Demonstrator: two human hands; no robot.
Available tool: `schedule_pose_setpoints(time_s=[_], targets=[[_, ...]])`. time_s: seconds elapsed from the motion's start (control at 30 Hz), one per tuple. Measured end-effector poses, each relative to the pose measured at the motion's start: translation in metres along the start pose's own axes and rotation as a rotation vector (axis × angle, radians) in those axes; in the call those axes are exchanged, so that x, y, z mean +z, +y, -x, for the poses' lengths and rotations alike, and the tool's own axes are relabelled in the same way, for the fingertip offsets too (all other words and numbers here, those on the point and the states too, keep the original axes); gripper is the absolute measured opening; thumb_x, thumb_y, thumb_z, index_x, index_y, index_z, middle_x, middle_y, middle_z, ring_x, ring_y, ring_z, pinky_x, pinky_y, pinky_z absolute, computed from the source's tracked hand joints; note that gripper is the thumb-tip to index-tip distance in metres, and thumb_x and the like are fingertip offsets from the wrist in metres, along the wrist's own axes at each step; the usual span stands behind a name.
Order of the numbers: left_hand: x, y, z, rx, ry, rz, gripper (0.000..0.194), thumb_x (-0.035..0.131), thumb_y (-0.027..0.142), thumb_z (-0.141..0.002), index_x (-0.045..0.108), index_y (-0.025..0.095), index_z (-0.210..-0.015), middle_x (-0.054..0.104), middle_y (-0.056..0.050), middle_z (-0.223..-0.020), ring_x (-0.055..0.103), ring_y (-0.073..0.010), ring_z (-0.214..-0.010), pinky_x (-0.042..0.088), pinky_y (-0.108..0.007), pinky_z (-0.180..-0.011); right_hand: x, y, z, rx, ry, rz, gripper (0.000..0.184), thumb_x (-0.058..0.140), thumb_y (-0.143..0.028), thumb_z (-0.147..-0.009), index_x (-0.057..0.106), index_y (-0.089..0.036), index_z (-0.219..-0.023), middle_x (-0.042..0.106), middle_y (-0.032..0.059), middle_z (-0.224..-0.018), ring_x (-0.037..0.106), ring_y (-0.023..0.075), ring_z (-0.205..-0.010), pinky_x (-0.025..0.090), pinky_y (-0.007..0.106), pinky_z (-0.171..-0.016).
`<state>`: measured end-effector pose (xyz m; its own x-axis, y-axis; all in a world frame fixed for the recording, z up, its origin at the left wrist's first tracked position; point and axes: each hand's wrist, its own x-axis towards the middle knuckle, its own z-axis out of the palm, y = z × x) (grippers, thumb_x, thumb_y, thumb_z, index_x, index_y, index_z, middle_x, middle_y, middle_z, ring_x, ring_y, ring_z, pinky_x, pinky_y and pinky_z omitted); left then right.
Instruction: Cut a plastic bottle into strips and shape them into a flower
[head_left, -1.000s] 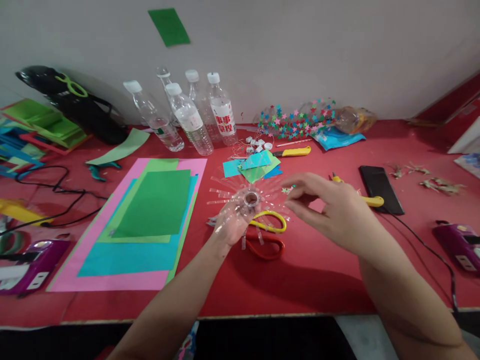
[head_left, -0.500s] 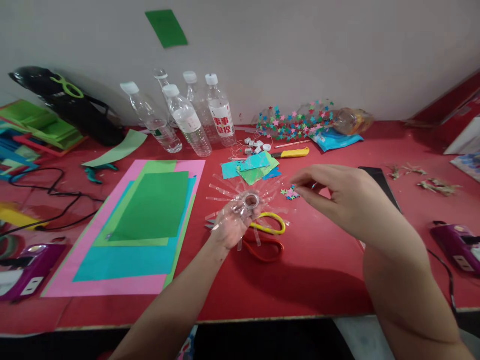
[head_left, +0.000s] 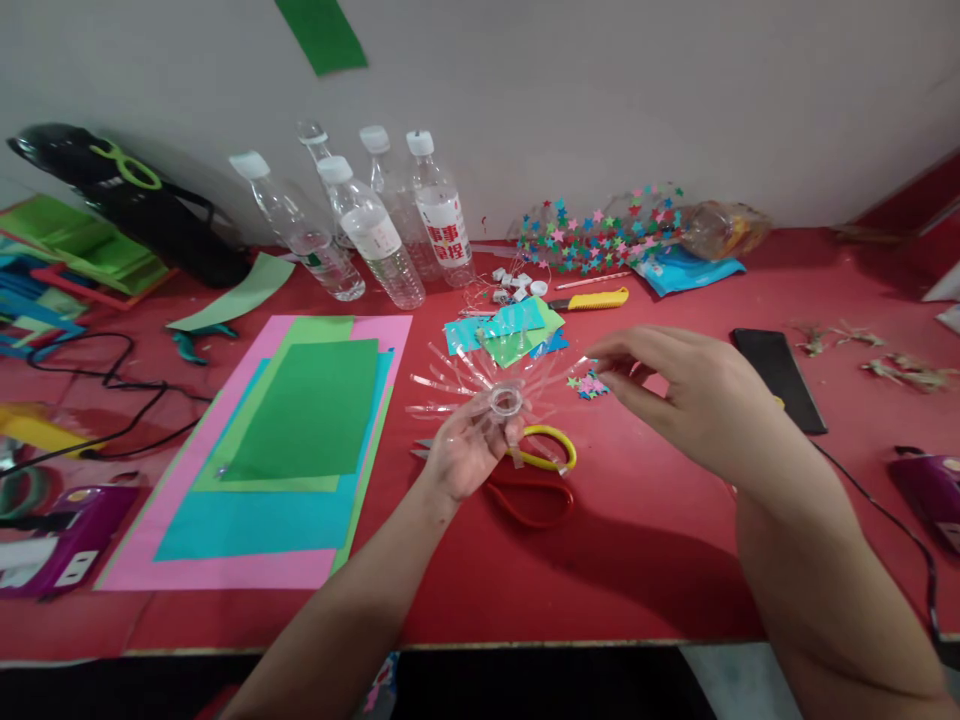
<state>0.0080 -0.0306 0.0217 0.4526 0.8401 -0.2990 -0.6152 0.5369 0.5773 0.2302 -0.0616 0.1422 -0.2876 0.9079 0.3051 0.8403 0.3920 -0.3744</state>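
My left hand (head_left: 472, 448) is closed around the neck of a cut clear plastic bottle top (head_left: 505, 401), its open mouth facing up. Many thin clear strips fan outward from it. My right hand (head_left: 667, 385) has thumb and fingers pinched together at the tip of one strip on the right side. Just below those fingertips lies a small pile of coloured paper stars (head_left: 589, 384). Scissors with yellow and red handles (head_left: 551, 448) rest on the table under the left hand, partly covered by it and the strips.
Stacked coloured paper (head_left: 300, 410) lies left. Behind stand several clear bottles (head_left: 442, 225), a yellow utility knife (head_left: 596, 300), paper scraps (head_left: 517, 325) and a star-covered bottle (head_left: 592, 240). A black phone (head_left: 780, 380) lies right, with a cable (head_left: 885, 510) near my right forearm.
The view has shifted slightly, showing more of the phone. The bottle top's mouth now faces more toward me, its strips more spread. My right hand stays pinched close to the strips.
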Motion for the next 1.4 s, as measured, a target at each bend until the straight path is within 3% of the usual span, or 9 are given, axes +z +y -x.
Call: schedule_pose_setpoints(time_s=[0.2,0.33,0.6,0.87,1.03,1.2,1.4], targets=[[0.006,0.002,0.001,-0.018,0.027,0.007,0.018,0.053,0.018,-0.082,0.068,0.011,-0.089,0.069,-0.009,-0.078,0.055,-0.0094,-0.055,0.048,-0.022,-0.054,0.003,-0.004,0.001,-0.055,0.002,-0.032,0.016,0.049,-0.021,-0.093,0.066,-0.021,-0.095,0.073,0.0038,-0.093,0.065,0.0162,-0.078,0.047,0.029,-0.07],[0.003,0.001,0.0,-0.021,-0.021,0.005,0.016,0.054,0.019,-0.081,0.067,0.011,-0.087,0.067,-0.009,-0.078,0.054,-0.0099,-0.056,0.047,-0.022,-0.056,0.003,-0.005,0.002,-0.074,0.043,-0.015,0.013,0.052,-0.021,-0.093,0.065,-0.021,-0.093,0.072,0.0031,-0.089,0.065,0.0167,-0.078,0.047,0.029,-0.07],[-0.002,0.0,-0.001,-0.047,-0.042,-0.016,0.028,0.052,0.024,-0.079,0.068,0.01,-0.097,0.065,-0.008,-0.075,0.056,-0.0121,-0.058,0.047,-0.024,-0.058,0.0,-0.011,0.005,-0.16,0.103,-0.029,0.012,0.054,-0.019,-0.091,0.063,-0.021,-0.099,0.07,0.0027,-0.088,0.064,0.0178,-0.083,0.048,0.03,-0.074],[0.001,-0.001,-0.001,-0.003,-0.046,0.007,0.021,0.051,0.02,-0.078,0.067,0.012,-0.089,0.062,-0.006,-0.071,0.053,-0.0109,-0.056,0.044,-0.023,-0.053,-0.002,-0.017,0.005,-0.388,0.019,-0.02,0.016,0.054,-0.018,-0.092,0.062,-0.018,-0.105,0.065,0.0073,-0.099,0.057,0.0198,-0.092,0.045,0.035,-0.085],[0.002,0.0,-0.001,-0.042,-0.007,0.004,0.016,0.052,0.02,-0.079,0.066,0.012,-0.081,0.061,-0.005,-0.066,0.054,-0.0112,-0.054,0.045,-0.023,-0.054,0.008,-0.022,0.004,-0.399,0.017,0.062,0.013,0.058,-0.023,-0.09,0.065,-0.017,-0.099,0.061,0.0093,-0.101,0.05,0.0226,-0.094,0.042,0.038,-0.084],[0.005,0.0,0.0,-0.071,0.033,0.02,0.02,0.05,0.019,-0.081,0.067,0.011,-0.086,0.062,-0.005,-0.061,0.055,-0.0117,-0.051,0.045,-0.022,-0.052,0.024,-0.026,0.002,-0.433,0.026,0.139,0.012,0.056,-0.021,-0.09,0.065,-0.017,-0.084,0.061,0.0081,-0.094,0.049,0.0226,-0.093,0.039,0.04,-0.087],[0.005,0.002,-0.001,-0.048,-0.031,0.102,0.014,0.05,0.016,-0.08,0.063,0.013,-0.075,0.063,-0.004,-0.066,0.059,-0.0117,-0.056,0.046,-0.021,-0.05,0.036,-0.029,-0.002,-0.457,0.167,0.131,0.019,0.052,-0.021,-0.093,0.062,-0.018,-0.078,0.065,0.0051,-0.083,0.049,0.0197,-0.086,0.039,0.037,-0.089]])
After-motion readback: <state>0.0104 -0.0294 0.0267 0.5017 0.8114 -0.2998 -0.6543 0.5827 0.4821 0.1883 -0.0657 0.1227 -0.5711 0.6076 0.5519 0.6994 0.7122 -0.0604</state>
